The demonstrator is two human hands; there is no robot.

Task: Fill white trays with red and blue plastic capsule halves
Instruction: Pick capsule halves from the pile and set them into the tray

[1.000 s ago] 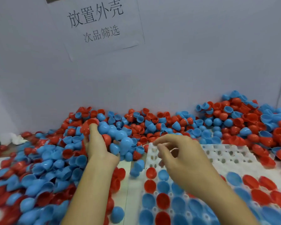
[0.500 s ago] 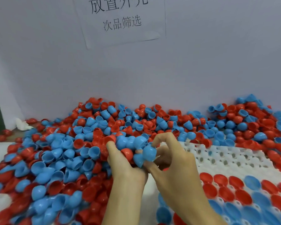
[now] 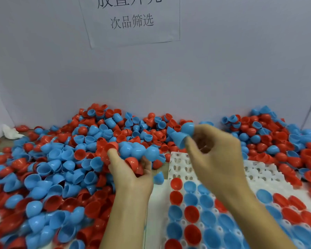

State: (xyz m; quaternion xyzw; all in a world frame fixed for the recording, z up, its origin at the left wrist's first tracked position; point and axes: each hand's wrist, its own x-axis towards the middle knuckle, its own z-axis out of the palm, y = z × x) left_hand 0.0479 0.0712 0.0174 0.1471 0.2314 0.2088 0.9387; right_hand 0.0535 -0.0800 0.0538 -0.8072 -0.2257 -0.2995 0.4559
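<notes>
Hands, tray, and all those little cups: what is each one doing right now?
left hand: cupped, holding a heap of red and blue capsule halves
right hand: raised, pinching blue capsule halves
white tray: near rows filled, far pockets empty
loose pile: heaped on the table
paper sign: stuck to the wall

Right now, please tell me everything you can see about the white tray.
The white tray looks like moulded plastic, with rows of round pockets that have small holes. It lies flat at the lower right. Its near pockets hold red and blue capsule halves; the far rows are empty. The loose pile borders its far edge, and the right hand hovers above it.
</notes>
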